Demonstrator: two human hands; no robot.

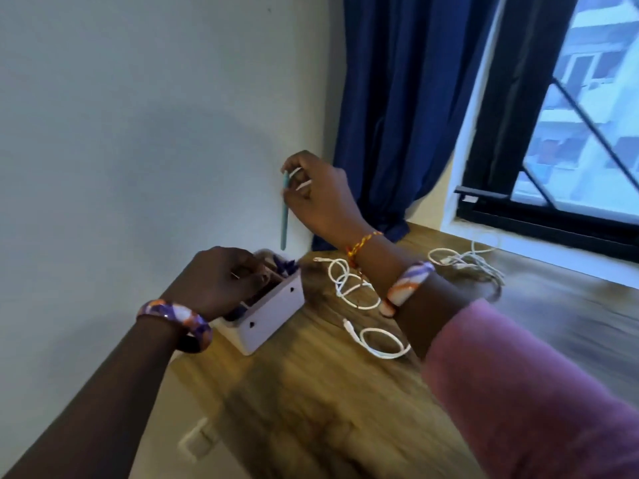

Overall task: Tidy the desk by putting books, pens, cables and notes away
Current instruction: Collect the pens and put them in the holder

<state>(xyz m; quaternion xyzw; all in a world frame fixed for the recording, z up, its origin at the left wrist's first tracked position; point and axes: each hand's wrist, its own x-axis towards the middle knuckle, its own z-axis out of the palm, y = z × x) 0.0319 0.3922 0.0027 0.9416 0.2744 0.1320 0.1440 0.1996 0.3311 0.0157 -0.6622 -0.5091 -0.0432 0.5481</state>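
So my right hand point(316, 193) pinches a teal pen point(284, 210) upright above the white holder point(268, 314) my left hand point(221, 278) grips, while three white cables point(352, 283) lie loose on the desk point(311, 392), not yet put away.

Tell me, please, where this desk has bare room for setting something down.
The wooden desk is bare in front of the white organizer box, toward the viewer. It is crowded right of the box, where white cables lie coiled, with another bundle near the window.
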